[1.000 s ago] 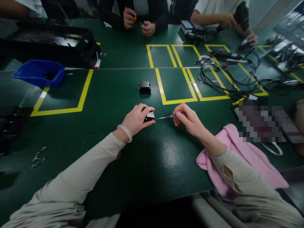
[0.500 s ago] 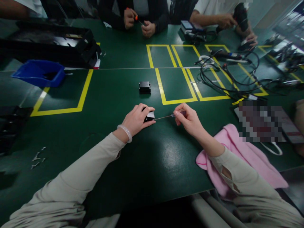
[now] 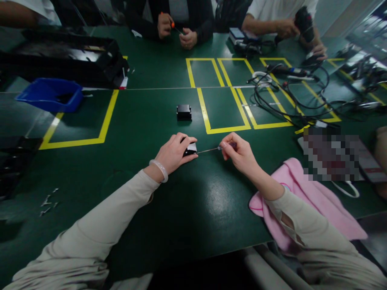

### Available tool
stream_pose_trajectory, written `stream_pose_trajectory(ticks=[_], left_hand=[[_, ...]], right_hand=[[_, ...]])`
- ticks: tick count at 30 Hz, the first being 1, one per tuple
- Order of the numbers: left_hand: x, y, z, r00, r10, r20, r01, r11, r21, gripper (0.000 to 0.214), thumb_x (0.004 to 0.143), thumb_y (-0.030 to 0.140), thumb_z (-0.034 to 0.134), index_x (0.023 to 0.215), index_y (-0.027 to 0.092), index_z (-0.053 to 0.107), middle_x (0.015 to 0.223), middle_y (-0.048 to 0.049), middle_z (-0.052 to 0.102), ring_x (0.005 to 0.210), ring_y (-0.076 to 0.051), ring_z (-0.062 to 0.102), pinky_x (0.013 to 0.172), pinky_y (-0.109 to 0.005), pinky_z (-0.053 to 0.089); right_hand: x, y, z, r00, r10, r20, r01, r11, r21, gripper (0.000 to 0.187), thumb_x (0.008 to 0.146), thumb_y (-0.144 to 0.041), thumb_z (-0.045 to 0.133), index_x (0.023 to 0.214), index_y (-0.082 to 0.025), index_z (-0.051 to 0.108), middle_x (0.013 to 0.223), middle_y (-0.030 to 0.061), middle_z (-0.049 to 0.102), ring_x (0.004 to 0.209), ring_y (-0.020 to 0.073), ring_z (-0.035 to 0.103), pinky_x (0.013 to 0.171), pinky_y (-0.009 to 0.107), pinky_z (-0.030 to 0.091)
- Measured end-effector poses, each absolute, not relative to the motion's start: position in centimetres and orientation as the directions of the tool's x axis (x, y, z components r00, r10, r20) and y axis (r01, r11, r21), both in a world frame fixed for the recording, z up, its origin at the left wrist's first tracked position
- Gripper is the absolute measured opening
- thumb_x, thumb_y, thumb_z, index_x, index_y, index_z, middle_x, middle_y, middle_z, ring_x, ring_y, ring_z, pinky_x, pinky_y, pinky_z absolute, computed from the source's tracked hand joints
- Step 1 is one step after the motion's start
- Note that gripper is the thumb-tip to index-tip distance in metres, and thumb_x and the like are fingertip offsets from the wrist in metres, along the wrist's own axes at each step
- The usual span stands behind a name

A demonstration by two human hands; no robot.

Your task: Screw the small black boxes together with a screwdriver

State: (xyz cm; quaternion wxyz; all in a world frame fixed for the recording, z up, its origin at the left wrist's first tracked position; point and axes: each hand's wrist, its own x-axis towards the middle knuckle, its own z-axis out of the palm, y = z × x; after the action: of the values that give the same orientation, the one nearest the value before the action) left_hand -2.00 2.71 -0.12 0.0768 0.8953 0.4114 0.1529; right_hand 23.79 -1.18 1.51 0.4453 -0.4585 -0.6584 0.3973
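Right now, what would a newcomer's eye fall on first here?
Probably the bright pink cloth by the right beige sleeve, then the blue plastic bin at upper left. In the centre, the left hand holds a small black block and the right hand points a metal-shafted screwdriver at it.

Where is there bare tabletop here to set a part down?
The green table is bare between the left sleeve and right sleeve, nearer the person than the screwdriver; another patch lies left of the black block, up to the yellow tape. Crowded: the right side, with tangled cables and pink cloth.
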Motion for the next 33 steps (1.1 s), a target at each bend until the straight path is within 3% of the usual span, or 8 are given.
stream_pose_trajectory(ticks=[7, 12, 17, 25, 33], left_hand=[[-2.04, 2.78, -0.40, 0.608, 0.761, 0.226, 0.706, -0.648, 0.283, 0.048, 0.096, 0.048, 0.065, 0.135, 0.023, 0.053, 0.122, -0.0113, 0.057, 0.110, -0.028, 0.057, 0.096, -0.045, 0.053], [-2.06, 2.81, -0.39, 0.616, 0.754, 0.227, 0.706, -0.656, 0.265, 0.048, 0.097, 0.048, 0.063, 0.135, 0.021, 0.053, 0.123, -0.0122, 0.057, 0.109, -0.029, 0.057, 0.095, -0.045, 0.053], [-2.06, 2.75, -0.19, 0.616, 0.757, 0.216, 0.708, -0.653, 0.270, 0.048, 0.097, 0.048, 0.063, 0.135, 0.020, 0.053, 0.123, -0.0128, 0.057, 0.110, -0.029, 0.057, 0.095, -0.045, 0.054], [-2.08, 2.76, -0.22, 0.614, 0.760, 0.215, 0.710, -0.650, 0.271, 0.048, 0.097, 0.049, 0.062, 0.135, 0.022, 0.054, 0.123, -0.0125, 0.057, 0.110, -0.029, 0.058, 0.095, -0.046, 0.053], [-2.08, 2.79, -0.19, 0.612, 0.762, 0.210, 0.711, -0.647, 0.275, 0.048, 0.097, 0.048, 0.063, 0.135, 0.020, 0.054, 0.123, -0.0131, 0.057, 0.110, -0.029, 0.058, 0.095, -0.045, 0.054]], right_hand=[[23.93, -1.20, 1.47, -0.220, 0.943, 0.248, 0.228, 0.297, -0.927, 0.024, 0.100, -0.045, 0.061, 0.094, -0.023, 0.055, 0.068, -0.0045, 0.059, 0.059, 0.0107, 0.056, 0.058, 0.027, 0.043], [23.95, -1.15, 1.10, -0.186, 0.955, 0.232, 0.235, 0.272, -0.933, 0.026, 0.102, -0.047, 0.057, 0.092, -0.024, 0.052, 0.057, -0.0082, 0.050, 0.050, 0.0102, 0.050, 0.053, 0.027, 0.038], [24.02, -1.23, 1.22, -0.224, 0.945, 0.237, 0.211, 0.285, -0.935, 0.019, 0.102, -0.042, 0.058, 0.098, -0.024, 0.052, 0.066, -0.0059, 0.056, 0.057, 0.0108, 0.054, 0.058, 0.028, 0.043], [23.99, -0.89, 0.95, -0.242, 0.947, 0.209, 0.126, 0.245, -0.961, 0.030, 0.102, -0.053, 0.056, 0.093, -0.024, 0.049, 0.056, -0.0096, 0.046, 0.047, 0.0096, 0.048, 0.050, 0.027, 0.039], [23.92, -1.04, 1.35, -0.259, 0.936, 0.238, 0.110, 0.273, -0.956, 0.029, 0.102, -0.051, 0.057, 0.094, -0.024, 0.050, 0.063, -0.0067, 0.054, 0.055, 0.0104, 0.054, 0.057, 0.028, 0.043]])
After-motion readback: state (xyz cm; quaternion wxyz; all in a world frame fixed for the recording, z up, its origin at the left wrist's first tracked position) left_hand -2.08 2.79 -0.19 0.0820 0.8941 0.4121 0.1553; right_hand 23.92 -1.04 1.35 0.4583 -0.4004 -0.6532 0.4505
